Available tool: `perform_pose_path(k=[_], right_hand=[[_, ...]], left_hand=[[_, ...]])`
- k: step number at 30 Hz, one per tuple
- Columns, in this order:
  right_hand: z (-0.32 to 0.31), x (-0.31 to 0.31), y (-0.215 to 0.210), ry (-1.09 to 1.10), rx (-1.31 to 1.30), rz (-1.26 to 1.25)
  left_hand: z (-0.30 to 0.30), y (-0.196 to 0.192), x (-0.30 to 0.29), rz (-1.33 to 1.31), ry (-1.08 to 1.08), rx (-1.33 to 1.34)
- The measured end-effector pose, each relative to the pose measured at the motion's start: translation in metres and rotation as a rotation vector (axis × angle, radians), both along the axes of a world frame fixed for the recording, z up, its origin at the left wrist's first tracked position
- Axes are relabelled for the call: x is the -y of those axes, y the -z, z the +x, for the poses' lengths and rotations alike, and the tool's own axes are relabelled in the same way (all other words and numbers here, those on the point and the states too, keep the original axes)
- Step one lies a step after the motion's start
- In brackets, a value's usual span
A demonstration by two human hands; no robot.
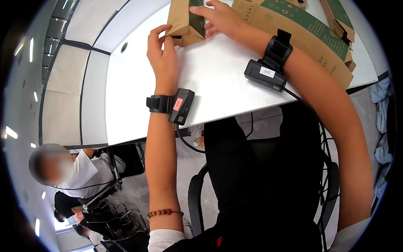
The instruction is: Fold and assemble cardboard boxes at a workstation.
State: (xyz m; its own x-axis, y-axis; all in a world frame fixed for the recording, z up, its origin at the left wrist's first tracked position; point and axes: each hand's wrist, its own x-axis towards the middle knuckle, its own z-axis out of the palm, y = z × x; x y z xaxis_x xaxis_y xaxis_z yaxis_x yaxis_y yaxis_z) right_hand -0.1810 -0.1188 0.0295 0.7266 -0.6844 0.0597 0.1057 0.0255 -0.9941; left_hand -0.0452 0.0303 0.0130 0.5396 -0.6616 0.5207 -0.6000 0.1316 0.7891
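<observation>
A brown box (179,17) with a green side was at the top of the view, at the far part of a white table (130,90) and partly cut off by the frame. A dark gap showed at its near end. The left hand (163,52) had its fingers bent, with thumb and forefinger closed on the box's near left corner. The right hand (220,19) laid its thumb on the green side, its other fingers loosely parted along the box's right; whether they gripped it could not be told. To the right of that hand, more brown and green cartons (289,35) lay overlapping, partly behind the right forearm. Each wrist wore a black strap with a small black device; a beaded bracelet (161,213) circled the left forearm. Below were the wearer's dark-clothed legs, a black chair (196,201) and an orange bottle (198,143). At lower left, a person in white (84,174) sat near a partition (63,96).
</observation>
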Motion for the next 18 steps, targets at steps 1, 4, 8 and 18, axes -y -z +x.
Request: perform_pose_path(k=[1, 4, 8, 18], right_hand=[[-0.008, -0.005, -0.006, -0.016, -0.031, 0.099], [0.0, 0.013, 0.005, -0.17, -0.167, -0.005], [0.004, 0.02, 0.025, -0.359, 0.182, 0.06], [0.03, 0.018, 0.037, -0.179, 0.012, -0.431]], left_hand=[[-0.004, -0.003, -0.001, 0.029, -0.025, 0.079], [-0.03, -0.013, -0.003, -0.029, 0.035, 0.098], [-0.02, -0.011, -0.005, -0.137, 0.078, 0.119], [-0.005, -0.004, -0.003, -0.177, 0.157, -0.503]])
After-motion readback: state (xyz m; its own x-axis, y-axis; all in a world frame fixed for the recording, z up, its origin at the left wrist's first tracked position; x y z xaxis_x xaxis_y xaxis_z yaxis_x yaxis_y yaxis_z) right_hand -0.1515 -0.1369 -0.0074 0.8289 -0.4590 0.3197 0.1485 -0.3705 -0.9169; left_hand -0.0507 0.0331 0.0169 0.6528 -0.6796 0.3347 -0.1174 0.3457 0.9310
